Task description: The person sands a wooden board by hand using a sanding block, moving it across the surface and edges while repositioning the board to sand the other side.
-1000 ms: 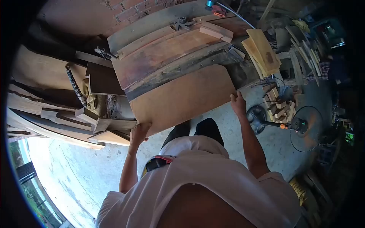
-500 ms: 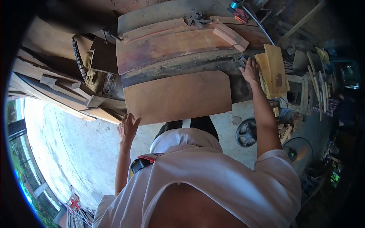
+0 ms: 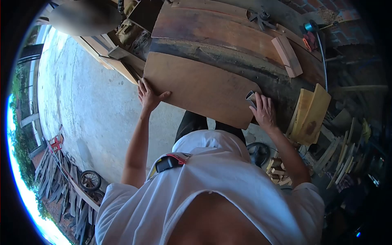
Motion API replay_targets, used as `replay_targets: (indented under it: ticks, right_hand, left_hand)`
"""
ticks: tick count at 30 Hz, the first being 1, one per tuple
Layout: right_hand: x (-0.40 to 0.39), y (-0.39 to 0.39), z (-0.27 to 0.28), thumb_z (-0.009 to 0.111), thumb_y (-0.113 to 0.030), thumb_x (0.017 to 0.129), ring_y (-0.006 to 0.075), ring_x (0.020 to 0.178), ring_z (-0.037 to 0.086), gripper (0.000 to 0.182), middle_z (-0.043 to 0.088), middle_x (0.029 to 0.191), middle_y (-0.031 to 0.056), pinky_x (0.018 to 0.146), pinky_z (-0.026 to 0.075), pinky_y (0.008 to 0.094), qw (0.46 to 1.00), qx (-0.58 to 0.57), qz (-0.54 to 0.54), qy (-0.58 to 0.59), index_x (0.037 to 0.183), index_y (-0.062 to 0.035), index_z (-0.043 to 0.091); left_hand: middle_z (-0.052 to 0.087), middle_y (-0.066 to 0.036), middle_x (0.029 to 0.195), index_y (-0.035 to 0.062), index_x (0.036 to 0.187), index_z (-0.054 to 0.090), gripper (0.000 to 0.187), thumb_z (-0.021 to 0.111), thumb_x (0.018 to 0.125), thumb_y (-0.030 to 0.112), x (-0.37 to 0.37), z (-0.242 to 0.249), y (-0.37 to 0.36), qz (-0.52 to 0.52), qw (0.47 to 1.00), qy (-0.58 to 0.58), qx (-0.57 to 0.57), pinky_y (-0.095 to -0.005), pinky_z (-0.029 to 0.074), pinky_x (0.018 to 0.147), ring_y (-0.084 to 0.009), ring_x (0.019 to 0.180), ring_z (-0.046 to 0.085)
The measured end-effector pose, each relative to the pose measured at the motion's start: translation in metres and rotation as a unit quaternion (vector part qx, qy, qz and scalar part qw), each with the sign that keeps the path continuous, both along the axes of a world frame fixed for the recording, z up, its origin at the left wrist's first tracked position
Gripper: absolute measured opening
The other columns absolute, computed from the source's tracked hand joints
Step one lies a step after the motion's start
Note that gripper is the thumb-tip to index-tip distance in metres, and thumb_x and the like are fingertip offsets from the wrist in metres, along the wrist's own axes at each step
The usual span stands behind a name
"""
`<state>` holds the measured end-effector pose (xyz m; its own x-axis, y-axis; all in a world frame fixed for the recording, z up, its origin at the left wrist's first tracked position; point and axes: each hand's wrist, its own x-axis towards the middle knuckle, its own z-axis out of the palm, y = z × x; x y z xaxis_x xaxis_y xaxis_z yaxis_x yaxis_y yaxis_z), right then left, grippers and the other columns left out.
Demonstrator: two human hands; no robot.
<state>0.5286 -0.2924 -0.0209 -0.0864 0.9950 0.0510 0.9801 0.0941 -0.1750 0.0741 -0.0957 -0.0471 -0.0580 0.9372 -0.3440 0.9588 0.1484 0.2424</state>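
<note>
A flat brown wooden board (image 3: 198,83) with its right corners rounded or cut lies on the workbench in front of me. My left hand (image 3: 149,96) is at the board's near left corner, fingers along the edge and thumb stretched out over the surface. Over the board's right end, my right hand (image 3: 266,111) grips a short rectangular tube-like piece (image 3: 250,98), whose dark hollow end faces away from the palm. Part of that piece is hidden by the fingers.
On the worn workbench (image 3: 212,30) lie a wooden block (image 3: 287,56) and a dark metal bladed part (image 3: 261,18). Yellowish boards (image 3: 312,114) stand at the bench's right end. Planks (image 3: 118,55) lean at the left. A wheel-like black part (image 3: 258,154) is on the floor.
My right hand has taken up the tube-like piece from the bench beyond the board and brought it over the board's right end. The view has turned, and my left hand stays at the left corner.
</note>
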Motion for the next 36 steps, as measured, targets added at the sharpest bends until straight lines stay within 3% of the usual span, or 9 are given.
replay_targets:
  ticks: [4, 7, 13, 16, 21, 23, 26, 32, 36]
  right_hand:
    - [0.000, 0.031, 0.000, 0.076, -0.029, 0.087, 0.0321, 0.104, 0.055, 0.072, 0.056, 0.119, 0.0153, 0.091, 0.049, 0.0427, 0.998, -0.013, 0.050, 0.018, 0.144, 0.0011, 0.045]
    - [-0.064, 0.111, -0.013, 0.073, -0.028, 0.090, 0.0334, 0.104, 0.055, 0.064, 0.057, 0.118, 0.0152, 0.090, 0.049, 0.0447, 0.995, 0.032, 0.079, 0.049, 0.140, 0.0008, 0.047]
    - [-0.185, 0.245, -0.019, 0.068, -0.027, 0.093, 0.0331, 0.105, 0.055, 0.042, 0.059, 0.113, 0.0118, 0.091, 0.047, 0.0465, 0.982, 0.062, 0.146, 0.100, 0.124, -0.0052, 0.052]
    - [-0.147, 0.221, -0.015, 0.068, -0.026, 0.093, 0.0336, 0.108, 0.054, 0.049, 0.059, 0.118, 0.0118, 0.092, 0.046, 0.0476, 0.971, 0.048, 0.207, 0.109, 0.133, -0.0042, 0.050]
    - [0.009, 0.068, -0.004, 0.072, -0.021, 0.092, 0.0375, 0.109, 0.053, 0.062, 0.056, 0.129, 0.0198, 0.095, 0.045, 0.0480, 0.990, -0.016, 0.138, 0.001, 0.143, 0.0019, 0.046]
    - [0.019, 0.057, 0.003, 0.072, -0.022, 0.093, 0.0377, 0.108, 0.052, 0.062, 0.056, 0.128, 0.0204, 0.095, 0.045, 0.0482, 0.989, -0.039, 0.143, -0.021, 0.143, 0.0023, 0.047]
    - [-0.026, 0.094, -0.008, 0.072, -0.024, 0.092, 0.0367, 0.109, 0.053, 0.063, 0.056, 0.129, 0.0192, 0.095, 0.045, 0.0475, 0.986, -0.014, 0.165, -0.017, 0.143, 0.0023, 0.046]
    - [-0.253, 0.285, -0.023, 0.067, -0.027, 0.095, 0.0328, 0.106, 0.054, 0.051, 0.058, 0.121, 0.0124, 0.093, 0.046, 0.0470, 0.973, 0.055, 0.212, 0.075, 0.135, -0.0018, 0.049]
    - [-0.274, 0.315, -0.025, 0.065, -0.027, 0.096, 0.0326, 0.106, 0.054, 0.047, 0.060, 0.118, 0.0117, 0.094, 0.046, 0.0473, 0.966, 0.068, 0.237, 0.073, 0.134, -0.0037, 0.050]
  left_hand:
    - [0.002, -0.029, 0.167, 0.0000, 0.162, -0.002, 0.157, 0.084, 0.057, 0.077, 0.001, 0.000, -0.005, 0.003, 1.000, -0.017, -0.006, -0.0567, 0.012, 0.124, -0.0474, 0.154, 0.004]
    - [0.003, -0.028, 0.167, 0.0003, 0.162, -0.002, 0.158, 0.085, 0.055, 0.077, 0.001, 0.001, -0.004, 0.004, 1.000, -0.023, -0.003, -0.0558, 0.012, 0.124, -0.0469, 0.154, 0.004]
    - [0.007, -0.019, 0.170, 0.0105, 0.165, 0.001, 0.159, 0.085, 0.049, 0.080, 0.003, 0.005, -0.007, 0.043, 0.999, -0.010, -0.007, -0.0687, 0.022, 0.115, -0.0432, 0.155, 0.010]
    - [0.011, -0.015, 0.171, 0.0114, 0.165, 0.006, 0.157, 0.084, 0.048, 0.081, 0.003, -0.001, -0.011, 0.040, 0.998, -0.029, 0.029, -0.0679, 0.022, 0.116, -0.0394, 0.156, 0.012]
    - [0.016, -0.016, 0.169, 0.0115, 0.165, 0.010, 0.156, 0.087, 0.046, 0.077, -0.001, -0.010, -0.009, 0.031, 0.996, -0.046, 0.072, -0.0655, 0.023, 0.117, -0.0405, 0.155, 0.013]
    - [0.017, -0.016, 0.169, 0.0112, 0.164, 0.011, 0.156, 0.088, 0.045, 0.076, 0.000, -0.007, -0.004, 0.033, 0.995, -0.053, 0.078, -0.0643, 0.023, 0.118, -0.0408, 0.155, 0.014]
    - [0.018, -0.016, 0.168, 0.0115, 0.164, 0.012, 0.158, 0.089, 0.042, 0.074, 0.003, -0.006, -0.004, 0.025, 0.994, -0.072, 0.083, -0.0617, 0.023, 0.118, -0.0418, 0.154, 0.015]
    - [0.018, -0.016, 0.168, 0.0122, 0.165, 0.012, 0.159, 0.089, 0.040, 0.075, 0.002, -0.002, -0.002, 0.036, 0.995, -0.069, 0.068, -0.0663, 0.023, 0.117, -0.0421, 0.154, 0.014]
    - [0.017, -0.015, 0.169, 0.0130, 0.165, 0.011, 0.160, 0.089, 0.039, 0.075, 0.001, -0.004, -0.006, 0.031, 0.994, -0.078, 0.072, -0.0711, 0.024, 0.115, -0.0416, 0.154, 0.014]
